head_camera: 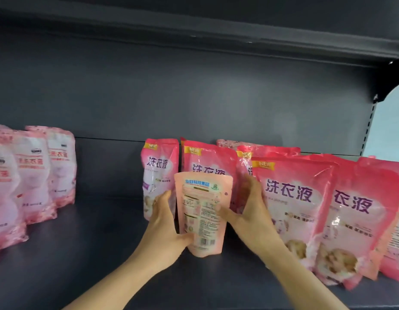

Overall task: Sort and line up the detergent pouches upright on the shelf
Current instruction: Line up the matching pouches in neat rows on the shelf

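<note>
Both hands hold one pale pink pouch (202, 214), back side facing out. The left hand (164, 222) grips its left edge, fingers curled round it. The right hand (250, 211) grips its right edge. The pouch stands upright on the dark shelf (93, 253), in front of a row of pink detergent pouches (294, 209). More light pink pouches (35, 173) stand far to the left.

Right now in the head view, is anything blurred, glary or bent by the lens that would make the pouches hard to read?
Head view: the pale pouches at far left are soft and washed out, print unreadable; glare streaks the red pouches on the right; the held pouch has legible top print, fine text smeared; the upper shelf edge bows from wide-angle distortion.
</note>
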The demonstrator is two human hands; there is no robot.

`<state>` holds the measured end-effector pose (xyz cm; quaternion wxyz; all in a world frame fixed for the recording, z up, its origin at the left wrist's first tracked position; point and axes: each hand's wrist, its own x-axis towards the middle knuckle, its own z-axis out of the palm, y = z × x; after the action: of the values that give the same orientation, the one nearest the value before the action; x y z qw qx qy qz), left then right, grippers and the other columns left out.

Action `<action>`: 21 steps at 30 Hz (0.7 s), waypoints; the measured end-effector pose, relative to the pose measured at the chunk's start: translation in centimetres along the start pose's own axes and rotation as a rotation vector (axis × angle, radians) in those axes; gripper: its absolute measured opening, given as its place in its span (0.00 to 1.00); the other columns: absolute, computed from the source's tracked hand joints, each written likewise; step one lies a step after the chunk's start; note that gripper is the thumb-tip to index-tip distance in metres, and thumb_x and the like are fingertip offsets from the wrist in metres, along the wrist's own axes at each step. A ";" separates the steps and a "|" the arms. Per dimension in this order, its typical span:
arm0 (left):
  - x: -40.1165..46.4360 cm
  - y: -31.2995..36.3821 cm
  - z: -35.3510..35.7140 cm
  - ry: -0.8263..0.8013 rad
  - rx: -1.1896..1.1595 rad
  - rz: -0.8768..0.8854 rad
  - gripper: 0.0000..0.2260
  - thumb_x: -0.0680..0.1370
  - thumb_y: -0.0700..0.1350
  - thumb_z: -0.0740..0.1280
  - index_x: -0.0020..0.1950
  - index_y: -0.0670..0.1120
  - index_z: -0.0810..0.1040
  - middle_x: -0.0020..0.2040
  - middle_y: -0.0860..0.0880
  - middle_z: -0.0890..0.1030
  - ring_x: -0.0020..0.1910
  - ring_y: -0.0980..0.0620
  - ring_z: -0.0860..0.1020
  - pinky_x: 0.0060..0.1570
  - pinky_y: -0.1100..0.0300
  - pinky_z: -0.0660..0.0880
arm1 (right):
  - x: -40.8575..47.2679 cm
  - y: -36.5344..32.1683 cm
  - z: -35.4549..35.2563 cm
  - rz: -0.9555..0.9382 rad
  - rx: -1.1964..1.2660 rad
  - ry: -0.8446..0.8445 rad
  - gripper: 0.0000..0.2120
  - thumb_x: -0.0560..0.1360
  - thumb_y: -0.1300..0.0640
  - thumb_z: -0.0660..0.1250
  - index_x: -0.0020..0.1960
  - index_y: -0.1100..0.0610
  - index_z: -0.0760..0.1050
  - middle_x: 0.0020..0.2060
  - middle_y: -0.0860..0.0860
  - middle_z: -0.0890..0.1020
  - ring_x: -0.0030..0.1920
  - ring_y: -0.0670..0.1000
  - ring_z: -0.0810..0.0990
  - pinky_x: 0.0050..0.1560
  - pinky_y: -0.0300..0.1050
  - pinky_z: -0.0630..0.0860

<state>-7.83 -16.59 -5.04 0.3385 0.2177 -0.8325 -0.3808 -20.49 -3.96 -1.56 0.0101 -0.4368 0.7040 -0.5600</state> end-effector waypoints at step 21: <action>5.0 -0.6 0.5 -0.606 -0.106 0.209 0.44 0.72 0.44 0.73 0.74 0.60 0.45 0.63 0.67 0.64 0.67 0.64 0.63 0.66 0.64 0.61 | -0.1 -3.1 1.6 0.071 -0.361 0.624 0.11 0.75 0.60 0.68 0.36 0.57 0.70 0.29 0.52 0.77 0.28 0.51 0.72 0.26 0.41 0.67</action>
<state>-11.49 -19.84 -3.73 0.1232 -0.0104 -0.8923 -0.4343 -17.69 -5.09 0.28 -0.2631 -0.2147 0.7756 -0.5321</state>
